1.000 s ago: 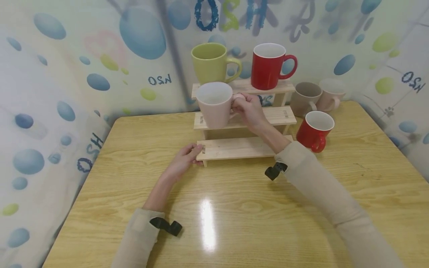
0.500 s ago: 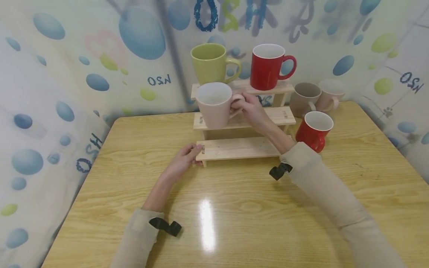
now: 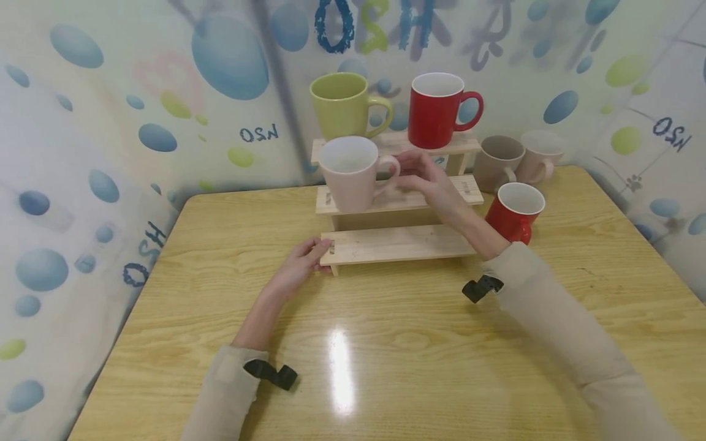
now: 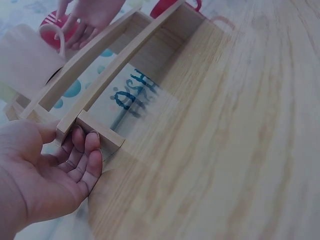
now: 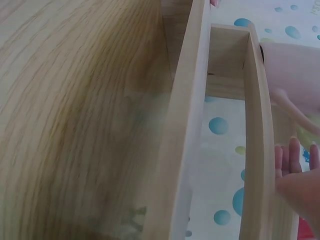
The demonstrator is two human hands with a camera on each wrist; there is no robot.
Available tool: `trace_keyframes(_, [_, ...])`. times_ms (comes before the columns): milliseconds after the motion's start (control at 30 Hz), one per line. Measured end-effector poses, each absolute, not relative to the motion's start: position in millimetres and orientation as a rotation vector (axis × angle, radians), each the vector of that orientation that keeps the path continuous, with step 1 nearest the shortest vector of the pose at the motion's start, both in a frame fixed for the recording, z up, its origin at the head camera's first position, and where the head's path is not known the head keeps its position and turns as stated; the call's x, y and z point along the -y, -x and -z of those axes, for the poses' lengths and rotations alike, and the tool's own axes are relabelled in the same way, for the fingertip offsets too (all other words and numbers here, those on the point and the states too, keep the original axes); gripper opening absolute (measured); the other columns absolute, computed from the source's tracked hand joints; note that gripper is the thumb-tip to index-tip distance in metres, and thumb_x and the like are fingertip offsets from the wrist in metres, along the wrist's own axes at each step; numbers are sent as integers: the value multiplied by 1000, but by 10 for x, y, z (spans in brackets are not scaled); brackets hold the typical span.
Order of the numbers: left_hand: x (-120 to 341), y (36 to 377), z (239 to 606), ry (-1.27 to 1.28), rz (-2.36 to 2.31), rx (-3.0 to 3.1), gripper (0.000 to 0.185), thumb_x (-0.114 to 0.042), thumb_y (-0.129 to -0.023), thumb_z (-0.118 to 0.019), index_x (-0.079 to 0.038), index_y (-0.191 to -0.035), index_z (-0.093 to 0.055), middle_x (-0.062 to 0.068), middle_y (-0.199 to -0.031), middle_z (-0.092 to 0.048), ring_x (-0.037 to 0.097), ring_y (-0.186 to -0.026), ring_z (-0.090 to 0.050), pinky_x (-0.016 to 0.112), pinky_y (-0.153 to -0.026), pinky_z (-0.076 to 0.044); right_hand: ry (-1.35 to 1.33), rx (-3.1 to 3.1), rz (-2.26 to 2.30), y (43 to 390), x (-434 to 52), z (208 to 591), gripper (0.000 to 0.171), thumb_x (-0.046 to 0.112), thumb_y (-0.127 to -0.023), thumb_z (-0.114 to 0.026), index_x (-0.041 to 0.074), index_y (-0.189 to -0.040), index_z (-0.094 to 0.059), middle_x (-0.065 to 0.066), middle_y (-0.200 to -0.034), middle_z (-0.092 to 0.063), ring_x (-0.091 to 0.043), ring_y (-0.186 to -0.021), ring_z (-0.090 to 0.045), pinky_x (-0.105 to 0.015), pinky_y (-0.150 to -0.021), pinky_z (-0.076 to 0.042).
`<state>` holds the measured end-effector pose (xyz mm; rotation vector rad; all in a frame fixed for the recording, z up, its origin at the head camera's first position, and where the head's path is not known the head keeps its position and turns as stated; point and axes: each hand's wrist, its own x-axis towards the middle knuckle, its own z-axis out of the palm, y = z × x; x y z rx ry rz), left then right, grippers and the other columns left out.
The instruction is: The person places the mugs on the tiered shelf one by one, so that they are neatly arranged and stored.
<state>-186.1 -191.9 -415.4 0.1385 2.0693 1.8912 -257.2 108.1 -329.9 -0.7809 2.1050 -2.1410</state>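
Note:
A pale pink mug (image 3: 352, 173) stands at the left end of the middle step of a three-step wooden rack (image 3: 397, 244), its handle pointing right. My right hand (image 3: 418, 173) hovers just right of that handle with straight fingers and holds nothing; its fingers (image 5: 295, 167) show beside the step in the right wrist view. My left hand (image 3: 310, 255) grips the left end of the bottom step. In the left wrist view its fingers (image 4: 82, 155) curl under that corner of the rack (image 4: 130, 55), and the pink mug (image 4: 25, 60) shows behind.
A green mug (image 3: 341, 105) and a red mug (image 3: 438, 110) stand on the top step. On the wooden table (image 3: 386, 349) right of the rack are another red mug (image 3: 515, 211), a beige mug (image 3: 498, 162) and a pale pink mug (image 3: 542, 156). Patterned walls close in behind and on both sides.
My right hand has let go of the pink mug's handle and drawn slightly right, fingers straightening. The mug stays on the middle step. The left hand has not moved.

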Motion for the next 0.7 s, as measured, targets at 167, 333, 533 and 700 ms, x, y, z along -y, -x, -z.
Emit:
trace_keyframes(167, [1919,1857,4153,-129,-1892,-2066,36,-40,-108,-49,-4,-103,-48,5,-100,-48,19,-93,-55,39,-92,-54,744,-2138,2147,2539,-1208,3317,32,3,-99,-53,4,-130,-46,-14,-129,-55,-34,-123,-48,-27,-97,-49])
trace_keyframes(333, [1918,1853,4145,-136,-1896,-2058,35,-39,-108,-48,-4,-104,-47,7,-110,-52,18,-99,-57,40,-94,-54,761,-2215,2131,2492,-1313,3325,32,2,-99,-53,0,-129,-46,-21,-129,-53,-38,-123,-47,-23,-98,-48])
trace_keyframes(533, [1916,1858,4154,-135,-1903,-2055,35,-38,-108,-48,-4,-103,-47,7,-110,-54,17,-97,-57,39,-93,-54,740,-2282,2128,2400,-1485,3306,33,2,-99,-53,0,-131,-47,-19,-128,-55,-30,-120,-51,-22,-98,-47])
trace_keyframes(700, [1922,1862,4158,-140,-1901,-2053,35,-38,-108,-48,-3,-107,-49,6,-107,-53,18,-97,-56,38,-93,-54,759,-2327,2146,2363,-1688,3310,29,3,-100,-53,3,-129,-51,-15,-125,-59,-25,-118,-53,-21,-97,-47])
